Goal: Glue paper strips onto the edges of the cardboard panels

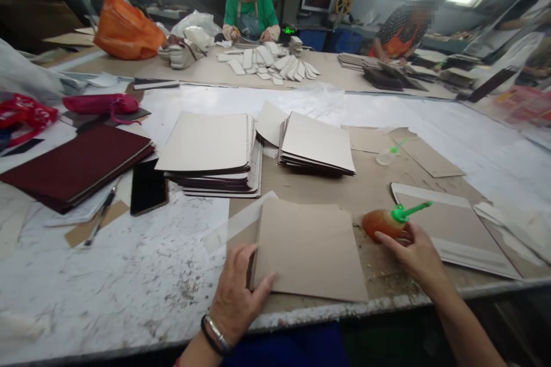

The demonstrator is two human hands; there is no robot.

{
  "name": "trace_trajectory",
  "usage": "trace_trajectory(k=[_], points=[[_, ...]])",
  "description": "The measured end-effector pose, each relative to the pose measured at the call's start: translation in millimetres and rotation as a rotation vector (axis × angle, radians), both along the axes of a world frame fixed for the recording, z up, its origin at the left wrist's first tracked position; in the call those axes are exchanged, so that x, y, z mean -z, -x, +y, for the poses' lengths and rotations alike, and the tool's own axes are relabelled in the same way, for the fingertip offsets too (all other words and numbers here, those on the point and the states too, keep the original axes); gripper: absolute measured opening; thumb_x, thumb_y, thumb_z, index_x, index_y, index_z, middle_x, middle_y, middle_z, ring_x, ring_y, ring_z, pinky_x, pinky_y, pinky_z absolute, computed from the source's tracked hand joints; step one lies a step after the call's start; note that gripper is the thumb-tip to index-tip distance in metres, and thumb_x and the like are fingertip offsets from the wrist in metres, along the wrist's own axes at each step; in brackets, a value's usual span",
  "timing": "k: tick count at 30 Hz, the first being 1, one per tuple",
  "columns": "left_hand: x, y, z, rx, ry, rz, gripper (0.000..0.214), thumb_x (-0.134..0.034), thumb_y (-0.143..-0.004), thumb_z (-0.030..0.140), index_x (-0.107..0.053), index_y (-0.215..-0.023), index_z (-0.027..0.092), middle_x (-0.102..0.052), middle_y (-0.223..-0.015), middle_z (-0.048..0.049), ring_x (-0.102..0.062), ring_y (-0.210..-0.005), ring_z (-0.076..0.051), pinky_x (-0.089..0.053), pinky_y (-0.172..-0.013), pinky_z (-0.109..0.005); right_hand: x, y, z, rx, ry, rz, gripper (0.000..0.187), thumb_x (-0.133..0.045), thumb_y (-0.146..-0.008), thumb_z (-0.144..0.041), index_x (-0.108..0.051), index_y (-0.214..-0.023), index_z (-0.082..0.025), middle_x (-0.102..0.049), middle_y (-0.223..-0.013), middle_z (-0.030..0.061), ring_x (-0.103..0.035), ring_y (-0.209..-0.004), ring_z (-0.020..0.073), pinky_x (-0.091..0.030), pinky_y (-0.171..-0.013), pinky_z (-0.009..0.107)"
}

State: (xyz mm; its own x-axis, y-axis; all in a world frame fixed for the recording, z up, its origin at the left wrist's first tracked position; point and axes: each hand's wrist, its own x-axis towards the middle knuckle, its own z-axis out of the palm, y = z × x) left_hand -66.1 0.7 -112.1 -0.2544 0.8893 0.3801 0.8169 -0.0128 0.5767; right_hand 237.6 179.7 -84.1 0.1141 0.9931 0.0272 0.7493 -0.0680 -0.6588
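Note:
My left hand (241, 289) grips the near left edge of a tan cardboard panel (310, 249), thumb on top and fingers along the side. This panel lies flat near the table's front edge. A clear strip (239, 223) sticks out from under its far left corner. To the right, my right hand (415, 252) is closed around a squeeze bottle (381, 223) with orange-brown contents and a green nozzle. The bottle lies tilted low over the table, nozzle pointing right. Beside that hand rests another panel (456, 223) with pale strips along its edges.
Two stacks of pale boards, one on the left (210, 140) and one on the right (318, 137), stand behind the panel. Farther left are a phone (148, 186), a pen (101, 215) and maroon folders (77, 163). A small clear bottle (386, 156) stands at right. Two people work across the table.

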Motion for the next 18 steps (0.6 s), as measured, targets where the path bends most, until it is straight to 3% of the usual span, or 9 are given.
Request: trace_trajectory(k=[4,7,10,14,18], points=[[0.6,-1.7,-4.1,0.13,0.124,0.073,0.087,-0.074,-0.057,0.037,-0.029,-0.13,0.019,-0.037,-0.127,-0.0159,-0.04,-0.116,-0.03,-0.041,-0.094,-0.049,15.1,8.0,9.6,0.076,-0.029,-0.202,0.064,-0.07,-0.046,-0.059,-0.052,-0.089,-0.015,-0.058,-0.084,0.0117,-0.055,-0.085,0.0317,-0.044,-0.077,0.046],[5.4,-1.2,-5.8,0.16,0.128,0.101,0.084,-0.074,-0.057,0.031,-0.033,-0.129,0.023,-0.036,-0.13,-0.0153,-0.04,-0.118,-0.032,-0.041,-0.093,-0.05,17.4,11.0,6.3,0.113,-0.034,-0.171,0.065,-0.069,-0.048,-0.06,-0.049,-0.091,-0.016,-0.057,-0.084,0.0095,-0.056,-0.082,0.0292,-0.044,-0.076,0.044],[12.7,-0.2,-5.1,0.135,0.081,0.096,0.068,-0.069,-0.064,0.026,-0.039,-0.125,0.021,-0.041,-0.126,-0.0151,-0.043,-0.116,-0.03,-0.043,-0.092,-0.048,5.5,19.1,-0.3,0.11,-0.091,-0.063,0.061,-0.07,-0.052,-0.057,-0.047,-0.094,-0.018,-0.057,-0.085,0.007,-0.057,-0.08,0.0262,-0.045,-0.077,0.041],[20.7,0.4,-3.8,0.128,0.04,0.098,0.065,-0.066,-0.066,0.026,-0.04,-0.125,0.022,-0.042,-0.126,-0.015,-0.044,-0.114,-0.031,-0.043,-0.091,-0.049,-27.0,54.6,-3.1,-0.094,-0.139,0.154,0.058,-0.074,-0.055,-0.047,-0.048,-0.099,-0.019,-0.059,-0.091,0.0064,-0.057,-0.084,0.0243,-0.044,-0.081,0.039],[20.9,1.4,-4.2,0.134,0.014,0.119,0.064,-0.064,-0.068,0.027,-0.039,-0.127,0.022,-0.04,-0.128,-0.0157,-0.042,-0.116,-0.031,-0.043,-0.092,-0.049,-36.9,110.1,10.9,-0.445,0.014,0.346,0.058,-0.075,-0.058,-0.04,-0.046,-0.104,-0.019,-0.059,-0.094,0.006,-0.058,-0.085,0.0225,-0.046,-0.081,0.038]])
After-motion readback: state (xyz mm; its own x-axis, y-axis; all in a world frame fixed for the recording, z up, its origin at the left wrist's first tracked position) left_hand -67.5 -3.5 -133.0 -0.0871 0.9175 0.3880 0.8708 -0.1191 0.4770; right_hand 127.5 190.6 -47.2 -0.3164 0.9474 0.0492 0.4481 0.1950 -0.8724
